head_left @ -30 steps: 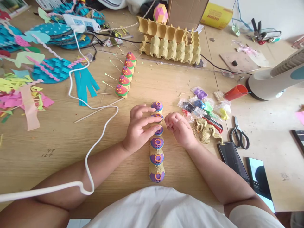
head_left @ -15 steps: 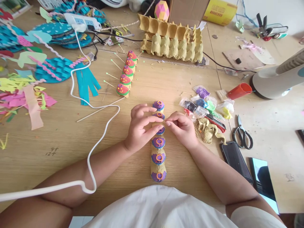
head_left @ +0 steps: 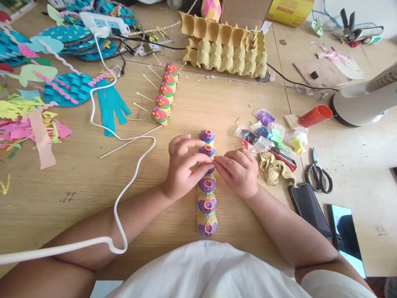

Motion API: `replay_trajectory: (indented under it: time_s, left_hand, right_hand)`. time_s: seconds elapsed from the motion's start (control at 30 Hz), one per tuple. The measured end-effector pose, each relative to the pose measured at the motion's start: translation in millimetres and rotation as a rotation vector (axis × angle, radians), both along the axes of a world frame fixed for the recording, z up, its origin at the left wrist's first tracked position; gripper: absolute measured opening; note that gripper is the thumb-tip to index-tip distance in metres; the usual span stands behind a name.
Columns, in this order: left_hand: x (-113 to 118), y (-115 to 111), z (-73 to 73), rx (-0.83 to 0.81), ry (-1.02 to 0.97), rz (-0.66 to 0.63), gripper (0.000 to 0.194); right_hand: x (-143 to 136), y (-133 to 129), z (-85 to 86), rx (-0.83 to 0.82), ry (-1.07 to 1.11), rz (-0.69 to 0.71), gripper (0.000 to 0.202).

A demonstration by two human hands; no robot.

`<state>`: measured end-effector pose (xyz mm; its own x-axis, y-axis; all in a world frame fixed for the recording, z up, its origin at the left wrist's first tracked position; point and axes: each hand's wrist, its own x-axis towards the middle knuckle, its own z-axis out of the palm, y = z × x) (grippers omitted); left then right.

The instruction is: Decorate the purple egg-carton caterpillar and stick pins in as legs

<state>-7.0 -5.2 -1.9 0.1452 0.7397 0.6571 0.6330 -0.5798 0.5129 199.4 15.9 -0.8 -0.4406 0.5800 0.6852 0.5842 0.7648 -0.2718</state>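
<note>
A strip of egg-carton cups (head_left: 207, 205) lies lengthwise before me, its bumps covered in purple and blue clay with orange rings. Over its upper middle, my left hand (head_left: 184, 167) has thumb and index finger pinched together, the other fingers loosely curved. My right hand (head_left: 238, 171) is closed in a pinch from the other side, its fingertips meeting the left ones. Whatever lies between the fingertips is too small to make out. Further back stands a second egg-carton strip (head_left: 164, 94) in red and green clay, with smiling faces and green-tipped sticks.
Clay in small plastic bags (head_left: 263, 132), a red utility knife (head_left: 283, 159), torn carton scraps (head_left: 273, 169), scissors (head_left: 318, 176) and a phone (head_left: 310, 210) lie at right. A white cable (head_left: 136, 165) crosses the left side. Egg cartons (head_left: 231, 58) stand at the back.
My right hand has turned slightly, and its fingertips have moved left to meet those of my left hand. The view has shifted a little; the strips lie as before.
</note>
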Motion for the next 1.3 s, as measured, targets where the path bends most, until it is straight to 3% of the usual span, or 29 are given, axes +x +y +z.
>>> replay_trajectory:
  time_s: [0.3,0.53,0.7,1.03,1.3]
  left_hand:
    - [0.6,0.8,-2.6,-0.026,0.044,0.038,0.007]
    - [0.5,0.6,-3.0,-0.049,0.042,0.048,0.009]
    - [0.9,0.7,-2.3,-0.043,0.011,0.009,0.002]
    - [4.3,-1.6,-1.5,-0.088,0.045,-0.047,0.003]
    - [3.0,-3.8,3.1,-0.077,0.02,-0.104,0.01]
  right_hand:
    - [0.5,-3.0,2.4,0.076,-0.095,-0.042,0.011]
    - [1.2,-5.0,2.1,0.011,-0.112,-0.054,0.014]
    - [-0.1,-5.5,3.3,0.09,-0.123,-0.049,0.013]
    - [-1.9,-6.3,2.9,0.031,-0.135,-0.07,0.009]
    - [-2.8,0.5,-1.6,-0.06,0.063,-0.066,0.005]
